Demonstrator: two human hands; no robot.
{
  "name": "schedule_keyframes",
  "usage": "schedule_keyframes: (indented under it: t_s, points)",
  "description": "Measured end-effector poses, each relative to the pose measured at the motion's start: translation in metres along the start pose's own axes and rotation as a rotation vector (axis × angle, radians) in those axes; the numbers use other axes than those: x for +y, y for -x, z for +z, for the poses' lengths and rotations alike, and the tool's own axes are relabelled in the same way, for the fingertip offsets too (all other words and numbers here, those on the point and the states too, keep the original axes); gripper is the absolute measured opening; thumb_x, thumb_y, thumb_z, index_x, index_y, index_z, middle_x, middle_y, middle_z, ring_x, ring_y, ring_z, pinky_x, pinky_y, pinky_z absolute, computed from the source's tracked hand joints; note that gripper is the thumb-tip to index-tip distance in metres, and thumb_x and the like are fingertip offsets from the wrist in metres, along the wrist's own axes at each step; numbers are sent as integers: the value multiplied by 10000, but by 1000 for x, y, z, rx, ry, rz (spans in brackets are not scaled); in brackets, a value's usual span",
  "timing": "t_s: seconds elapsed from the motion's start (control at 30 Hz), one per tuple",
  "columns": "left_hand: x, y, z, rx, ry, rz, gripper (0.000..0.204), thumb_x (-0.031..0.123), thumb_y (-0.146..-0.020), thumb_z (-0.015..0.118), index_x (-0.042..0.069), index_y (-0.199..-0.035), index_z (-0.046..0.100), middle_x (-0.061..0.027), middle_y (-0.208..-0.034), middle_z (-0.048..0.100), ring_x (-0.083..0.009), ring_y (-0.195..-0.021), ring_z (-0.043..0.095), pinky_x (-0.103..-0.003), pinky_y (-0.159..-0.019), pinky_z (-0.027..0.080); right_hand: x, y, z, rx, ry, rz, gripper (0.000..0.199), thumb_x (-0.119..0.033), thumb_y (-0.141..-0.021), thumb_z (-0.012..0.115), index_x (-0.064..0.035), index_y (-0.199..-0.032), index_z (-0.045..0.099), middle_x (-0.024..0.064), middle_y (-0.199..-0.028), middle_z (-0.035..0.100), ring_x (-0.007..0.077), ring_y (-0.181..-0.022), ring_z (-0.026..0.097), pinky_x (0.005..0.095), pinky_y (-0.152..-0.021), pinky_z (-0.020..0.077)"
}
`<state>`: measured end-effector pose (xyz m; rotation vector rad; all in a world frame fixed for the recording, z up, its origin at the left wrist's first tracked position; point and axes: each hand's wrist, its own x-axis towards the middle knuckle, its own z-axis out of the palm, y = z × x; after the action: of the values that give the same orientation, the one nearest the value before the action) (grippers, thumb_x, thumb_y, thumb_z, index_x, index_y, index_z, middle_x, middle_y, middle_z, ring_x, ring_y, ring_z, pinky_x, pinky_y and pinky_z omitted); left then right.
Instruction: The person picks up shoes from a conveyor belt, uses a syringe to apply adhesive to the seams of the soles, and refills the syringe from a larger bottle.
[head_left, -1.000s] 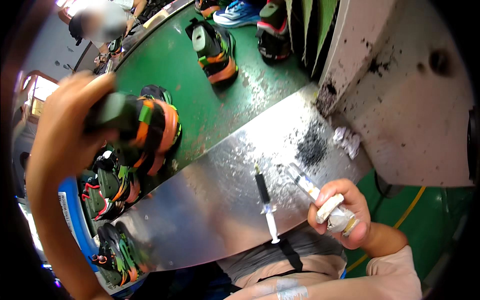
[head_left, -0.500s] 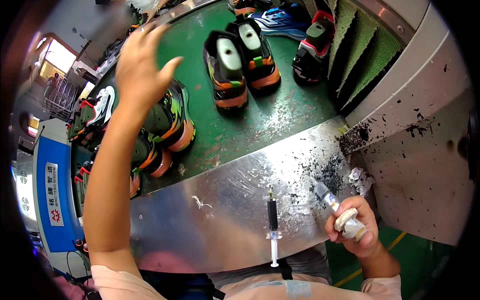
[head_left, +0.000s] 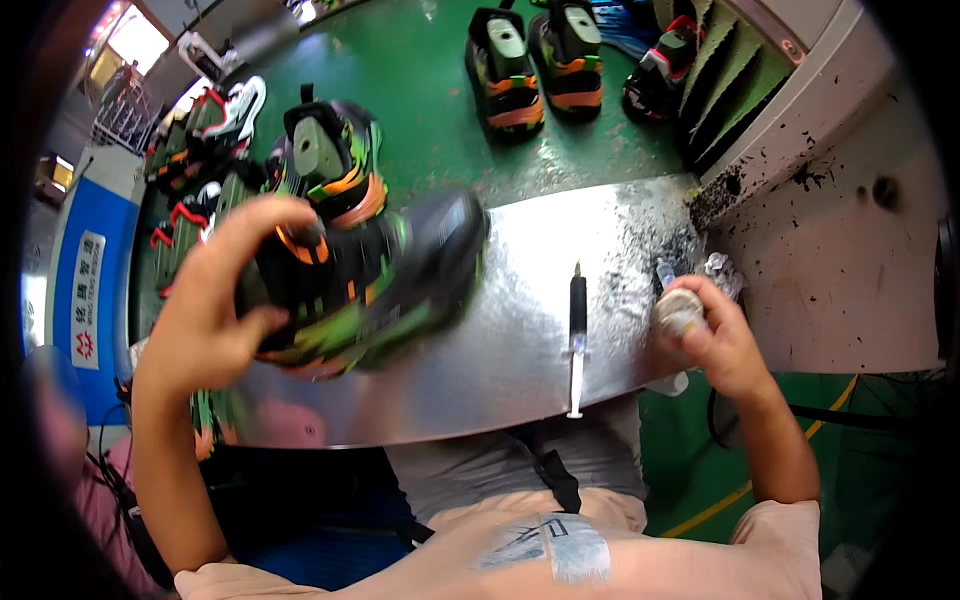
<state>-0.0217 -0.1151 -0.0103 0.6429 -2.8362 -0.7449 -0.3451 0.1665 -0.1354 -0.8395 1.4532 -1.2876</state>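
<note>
My left hand [head_left: 205, 310] grips a black sneaker [head_left: 420, 265] with green and orange trim by its heel end. Slightly blurred, the sneaker is held above the near left of the metal strip, toe toward the right. My right hand [head_left: 728, 340] is closed round a whitish wad [head_left: 680, 312], along with a clear syringe-like tube [head_left: 666, 270] whose tip shows past the wad. Between my hands, a syringe [head_left: 578, 310] filled with black lies on the metal strip [head_left: 530, 330], its white plunger toward me.
Two matching sneakers [head_left: 505, 75] stand on the green belt [head_left: 420, 120]; a black and red shoe [head_left: 655, 75] sits beside green flaps [head_left: 735, 85]. More shoes [head_left: 335, 160] crowd the left. Crumpled white paper [head_left: 722, 270] and black specks lie by the machine wall [head_left: 800, 260].
My left hand has come back toward me, now with a sneaker in it. The view has shifted. My right hand still holds the wad and tube.
</note>
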Motion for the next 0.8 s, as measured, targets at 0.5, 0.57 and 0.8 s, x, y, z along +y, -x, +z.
schedule_keyframes:
  t_s: [0.5,0.57,0.8]
  points:
    - [-9,105,11,102,303,-441,830,119,-762,725,102,-1482,311,-178,-1298,508,-232,-1002,598,-325,-850,479,-17,-2,35,176,250,86,396,-320,-912,613,-90,-1216,505,-38,-892,518,31,-739,472,172,-572,342]
    - [-4,105,-16,-247,252,-300,907,113,-649,827,97,-1448,399,-121,-1326,446,-208,-1178,500,-294,-868,482,-21,3,35,238,175,126,369,-311,-921,589,-111,-1220,505,-39,-884,518,25,-721,475,163,-543,315]
    - [-11,62,19,-298,-197,301,272,135,-548,710,49,-791,624,-72,-952,696,-295,-949,661,-367,-734,540,-14,0,43,161,290,48,378,-344,-939,568,-90,-1210,499,-38,-832,501,17,-642,415,164,-527,309]
